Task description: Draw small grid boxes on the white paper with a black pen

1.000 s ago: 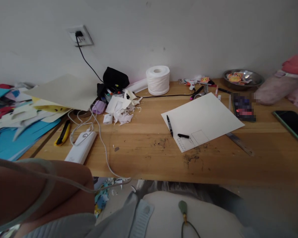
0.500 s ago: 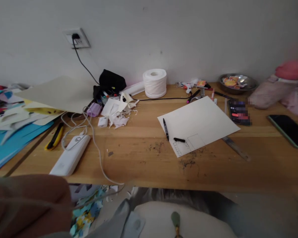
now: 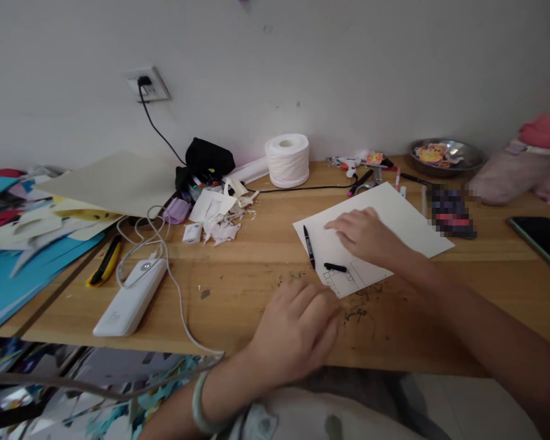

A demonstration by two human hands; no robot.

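Note:
My left hand [image 3: 297, 327], with a pale green bangle on its wrist, is over the table's front edge, just below the white sheet. Its fingers are curled and blurred, and I cannot make out whether they hold anything. Over the middle of the white sheet [image 3: 407, 217] is my right hand [image 3: 364, 235], fingers extended and nothing seen in them. An uncapped black pen [image 3: 308, 246] lies on the sheet's left edge. Its black cap [image 3: 335, 267] rests on the lower part, beside small pencil-like drawn shapes.
A white power bank [image 3: 131, 299] with a looped cable and a yellow cutter [image 3: 104, 261] lie left. Paper scraps [image 3: 215, 214], a white roll [image 3: 287, 162] and a metal bowl [image 3: 472, 160] stand along the back. Phones lie right; one is a green-edged phone [image 3: 543, 241].
Both my hands have come into view over the table, the right one over the sheet. The pinkish-brown shape at the lower left is gone, and the view has shifted slightly.

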